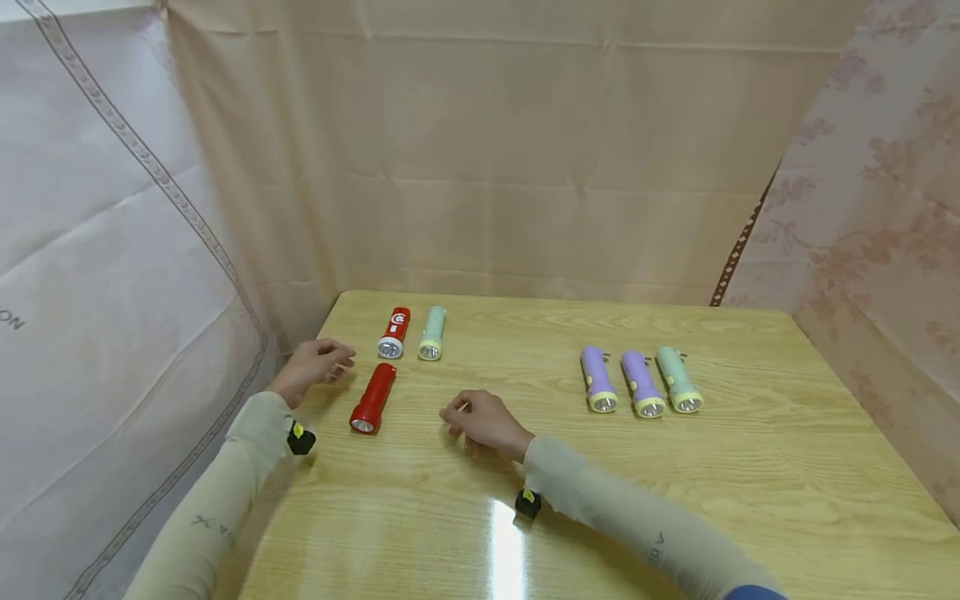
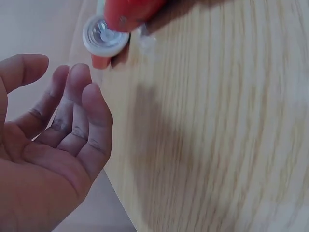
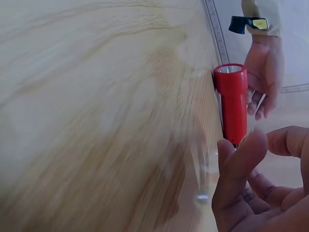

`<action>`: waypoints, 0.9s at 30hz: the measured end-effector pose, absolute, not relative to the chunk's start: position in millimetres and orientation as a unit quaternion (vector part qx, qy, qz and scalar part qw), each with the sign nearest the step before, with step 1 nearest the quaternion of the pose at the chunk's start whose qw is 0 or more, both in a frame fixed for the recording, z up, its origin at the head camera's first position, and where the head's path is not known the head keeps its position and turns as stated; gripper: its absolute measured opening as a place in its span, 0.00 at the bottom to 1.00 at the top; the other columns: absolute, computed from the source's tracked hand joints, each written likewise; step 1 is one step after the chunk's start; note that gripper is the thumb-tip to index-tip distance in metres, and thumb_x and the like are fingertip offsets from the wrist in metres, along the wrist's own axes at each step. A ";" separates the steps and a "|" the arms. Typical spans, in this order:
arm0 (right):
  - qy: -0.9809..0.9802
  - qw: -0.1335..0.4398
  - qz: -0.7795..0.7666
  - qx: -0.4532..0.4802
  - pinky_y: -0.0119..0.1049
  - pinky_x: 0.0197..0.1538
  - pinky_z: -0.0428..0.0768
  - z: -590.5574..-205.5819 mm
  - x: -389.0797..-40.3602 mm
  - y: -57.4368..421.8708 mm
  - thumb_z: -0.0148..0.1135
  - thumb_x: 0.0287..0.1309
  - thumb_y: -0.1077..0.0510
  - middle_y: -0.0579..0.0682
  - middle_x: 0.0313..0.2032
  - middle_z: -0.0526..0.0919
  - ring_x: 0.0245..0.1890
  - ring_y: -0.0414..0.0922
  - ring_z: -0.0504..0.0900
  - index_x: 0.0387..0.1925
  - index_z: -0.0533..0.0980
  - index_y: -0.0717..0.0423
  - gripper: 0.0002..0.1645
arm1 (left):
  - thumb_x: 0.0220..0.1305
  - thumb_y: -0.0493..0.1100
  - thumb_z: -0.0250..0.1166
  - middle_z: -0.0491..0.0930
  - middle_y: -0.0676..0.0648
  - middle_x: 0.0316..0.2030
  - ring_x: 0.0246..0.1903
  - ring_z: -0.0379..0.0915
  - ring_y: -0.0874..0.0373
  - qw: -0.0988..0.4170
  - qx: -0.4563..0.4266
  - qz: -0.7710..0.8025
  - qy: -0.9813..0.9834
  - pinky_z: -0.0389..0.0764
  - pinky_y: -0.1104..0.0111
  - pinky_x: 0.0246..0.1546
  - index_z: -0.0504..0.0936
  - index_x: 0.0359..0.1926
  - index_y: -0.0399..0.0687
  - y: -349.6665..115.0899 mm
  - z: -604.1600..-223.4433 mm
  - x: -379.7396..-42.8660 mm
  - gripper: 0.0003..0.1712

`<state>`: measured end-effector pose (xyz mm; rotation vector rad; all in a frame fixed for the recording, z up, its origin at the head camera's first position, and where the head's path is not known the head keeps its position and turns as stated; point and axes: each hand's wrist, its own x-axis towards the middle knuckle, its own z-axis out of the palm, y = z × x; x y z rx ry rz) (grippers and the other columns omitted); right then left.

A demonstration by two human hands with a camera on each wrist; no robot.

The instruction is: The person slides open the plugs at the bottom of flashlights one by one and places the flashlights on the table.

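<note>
My left hand (image 1: 313,368) hovers at the table's left side, fingers relaxed and slightly bent, holding nothing. Just to its right lies a plain red flashlight (image 1: 377,394), lens toward me. Behind that one are a red flashlight with a white head (image 1: 395,330) and a mint-green flashlight (image 1: 433,330) with a yellow-green head. Over the middle of the table is my right hand (image 1: 486,422), its fingers loosely curled around nothing, to the right of the plain red flashlight. The left wrist view shows the left palm (image 2: 53,159) bare; the right wrist view has the red flashlight (image 3: 233,108) beyond the right fingertips.
Two purple flashlights (image 1: 597,377) (image 1: 641,382) and another mint-green flashlight (image 1: 678,379) lie in a row on the right side of the wooden table (image 1: 750,467). Cloth hangings (image 1: 525,167) enclose the table's back and sides. A black wrist camera (image 1: 528,502) sits below the right wrist.
</note>
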<state>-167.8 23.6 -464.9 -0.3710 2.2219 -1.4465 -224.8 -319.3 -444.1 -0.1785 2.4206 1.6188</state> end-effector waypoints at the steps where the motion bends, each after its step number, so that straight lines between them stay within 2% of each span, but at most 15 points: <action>1: 0.808 0.230 -0.526 -0.132 0.31 0.15 0.75 -465.1 -168.3 18.2 0.62 0.72 0.47 0.53 0.32 0.87 0.14 0.40 0.72 0.42 0.80 0.54 0.15 | 0.79 0.47 0.58 0.81 0.37 0.51 0.47 0.80 0.45 0.114 -0.065 0.551 0.824 0.85 0.60 0.49 0.74 0.62 0.29 -320.2 -445.1 -224.9 0.25; 11: 0.823 0.234 -0.503 -0.117 0.31 0.15 0.75 -458.6 -177.9 -33.8 0.65 0.70 0.43 0.52 0.32 0.86 0.14 0.40 0.72 0.41 0.80 0.54 0.17 | 0.78 0.47 0.59 0.84 0.35 0.48 0.36 0.82 0.56 0.143 -0.068 0.536 0.829 0.87 0.64 0.41 0.74 0.59 0.27 -311.1 -454.5 -234.5 0.24; 14: 0.827 0.242 -0.496 -0.109 0.32 0.14 0.74 -459.7 -179.3 -48.3 0.65 0.69 0.42 0.51 0.29 0.85 0.14 0.41 0.71 0.39 0.80 0.54 0.18 | 0.78 0.48 0.59 0.84 0.36 0.47 0.35 0.82 0.56 0.156 -0.059 0.522 0.837 0.86 0.63 0.39 0.74 0.59 0.27 -309.2 -455.4 -237.7 0.25; 16: 0.829 0.245 -0.492 -0.105 0.32 0.14 0.73 -461.7 -179.2 -58.0 0.66 0.69 0.42 0.49 0.24 0.82 0.12 0.42 0.71 0.37 0.80 0.55 0.20 | 0.78 0.49 0.59 0.83 0.38 0.45 0.35 0.82 0.56 0.169 -0.058 0.513 0.839 0.86 0.64 0.39 0.74 0.58 0.27 -309.1 -456.2 -239.1 0.26; 19: 0.836 0.244 -0.480 -0.100 0.32 0.12 0.67 -465.2 -178.6 -71.8 0.67 0.67 0.40 0.46 0.14 0.74 0.08 0.42 0.68 0.29 0.78 0.54 0.22 | 0.77 0.51 0.60 0.83 0.41 0.43 0.35 0.82 0.57 0.186 -0.066 0.510 0.837 0.86 0.65 0.38 0.75 0.57 0.28 -308.3 -457.3 -240.1 0.26; 22: 0.847 0.239 -0.463 -0.101 0.32 0.11 0.60 -466.8 -178.3 -82.9 0.67 0.65 0.37 0.45 0.06 0.66 0.06 0.43 0.66 0.18 0.74 0.51 0.29 | 0.76 0.52 0.62 0.83 0.42 0.42 0.34 0.82 0.57 0.193 -0.074 0.511 0.835 0.86 0.65 0.38 0.75 0.57 0.29 -307.5 -458.2 -241.3 0.27; 25: 0.859 0.228 -0.445 -0.106 0.32 0.11 0.57 -466.6 -178.2 -91.0 0.65 0.65 0.33 0.45 0.04 0.64 0.05 0.43 0.65 0.10 0.69 0.49 0.36 | 0.75 0.53 0.63 0.83 0.43 0.41 0.33 0.83 0.58 0.194 -0.078 0.509 0.835 0.86 0.65 0.37 0.76 0.57 0.29 -306.4 -458.1 -243.6 0.28; 27: 0.868 0.221 -0.433 -0.105 0.33 0.11 0.56 -465.8 -178.2 -95.4 0.64 0.64 0.31 0.45 0.03 0.64 0.04 0.43 0.64 0.08 0.68 0.49 0.38 | 0.75 0.53 0.64 0.83 0.43 0.41 0.33 0.83 0.58 0.194 -0.077 0.507 0.836 0.86 0.65 0.37 0.76 0.57 0.29 -306.2 -457.4 -245.6 0.28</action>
